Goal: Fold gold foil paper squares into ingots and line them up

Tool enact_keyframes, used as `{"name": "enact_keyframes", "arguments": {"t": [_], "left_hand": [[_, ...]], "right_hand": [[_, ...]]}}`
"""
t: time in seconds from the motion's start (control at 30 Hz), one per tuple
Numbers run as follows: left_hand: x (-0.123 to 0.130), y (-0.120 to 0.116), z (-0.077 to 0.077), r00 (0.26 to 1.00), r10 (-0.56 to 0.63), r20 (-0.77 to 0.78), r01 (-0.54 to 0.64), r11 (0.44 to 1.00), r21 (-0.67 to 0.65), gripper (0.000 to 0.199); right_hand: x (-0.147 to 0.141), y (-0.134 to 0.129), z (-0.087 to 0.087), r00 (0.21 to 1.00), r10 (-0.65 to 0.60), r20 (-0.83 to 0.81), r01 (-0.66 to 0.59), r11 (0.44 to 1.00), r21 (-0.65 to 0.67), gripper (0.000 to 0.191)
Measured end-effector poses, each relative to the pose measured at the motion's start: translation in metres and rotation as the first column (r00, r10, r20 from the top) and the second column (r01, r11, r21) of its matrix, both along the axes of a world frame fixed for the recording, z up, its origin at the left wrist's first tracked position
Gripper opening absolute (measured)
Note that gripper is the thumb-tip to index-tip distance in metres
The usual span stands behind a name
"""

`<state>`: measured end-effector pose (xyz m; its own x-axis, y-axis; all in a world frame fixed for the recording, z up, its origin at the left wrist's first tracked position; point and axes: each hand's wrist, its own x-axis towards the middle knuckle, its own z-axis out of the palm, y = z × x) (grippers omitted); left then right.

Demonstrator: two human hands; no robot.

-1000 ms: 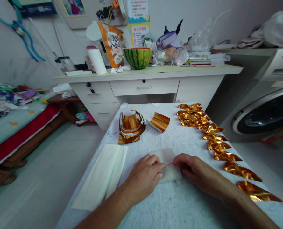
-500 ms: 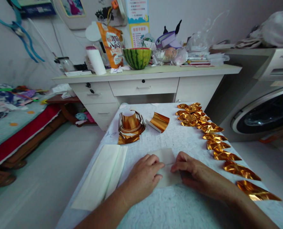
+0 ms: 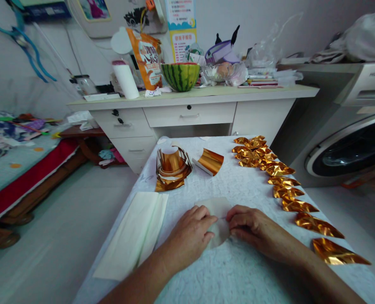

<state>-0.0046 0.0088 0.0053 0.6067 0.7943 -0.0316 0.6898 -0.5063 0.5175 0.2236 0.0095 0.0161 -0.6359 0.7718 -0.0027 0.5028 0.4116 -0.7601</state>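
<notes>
A pale sheet of thin paper (image 3: pixel 217 207) lies on the cloth-covered table in front of me. My left hand (image 3: pixel 195 228) holds its left side down, with the fingers curled and the thumb beside them. At the right edge my right hand (image 3: pixel 249 223) has the paper pinched between thumb and fingers, and the lower right part curls up. Left of my hands lies a stack of long pale paper sheets (image 3: pixel 132 230). Beyond them stand a nested pile of gold foil pieces (image 3: pixel 171 166) and a single curved gold foil sheet (image 3: pixel 211 161).
Twisted gold foil pieces (image 3: pixel 291 205) run in a row along the table's right side. Behind the table, a white desk (image 3: pixel 187 98) carries a cut watermelon (image 3: pixel 180 77), an orange snack bag (image 3: pixel 147 59) and clutter. A washing machine (image 3: pixel 348 126) stands at the right.
My right hand has drawn the paper's right edge inward and to the left, so its lower right part now curls. My left hand stays in place.
</notes>
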Motion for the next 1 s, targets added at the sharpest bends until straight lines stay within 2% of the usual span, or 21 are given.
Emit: {"name": "enact_keyframes", "arguments": {"t": [0.23, 0.47, 0.63, 0.83, 1.0], "left_hand": [[-0.003, 0.002, 0.007, 0.997, -0.023, 0.074, 0.026, 0.999, -0.044, 0.028], [-0.007, 0.0, 0.011, 0.994, -0.029, 0.103, 0.037, 0.996, -0.079, 0.054], [-0.005, 0.002, 0.006, 0.994, 0.014, 0.112, -0.005, 0.997, -0.075, 0.03], [-0.002, 0.007, 0.003, 0.99, 0.038, 0.137, -0.029, 0.997, -0.069, 0.024], [0.002, 0.006, 0.0, 0.988, 0.106, 0.115, -0.099, 0.993, -0.06, 0.02]], "right_hand": [[-0.003, -0.002, -0.001, 0.994, -0.112, -0.019, 0.112, 0.994, -0.017, 0.016], [-0.006, -0.001, -0.003, 0.976, -0.218, 0.017, 0.218, 0.975, -0.036, 0.016], [-0.006, 0.0, -0.007, 0.96, -0.277, 0.033, 0.279, 0.959, -0.057, 0.019], [-0.009, 0.0, -0.012, 0.937, -0.348, 0.027, 0.349, 0.937, -0.037, 0.02], [-0.015, -0.002, -0.02, 0.899, -0.438, 0.02, 0.439, 0.899, -0.003, 0.008]]}}
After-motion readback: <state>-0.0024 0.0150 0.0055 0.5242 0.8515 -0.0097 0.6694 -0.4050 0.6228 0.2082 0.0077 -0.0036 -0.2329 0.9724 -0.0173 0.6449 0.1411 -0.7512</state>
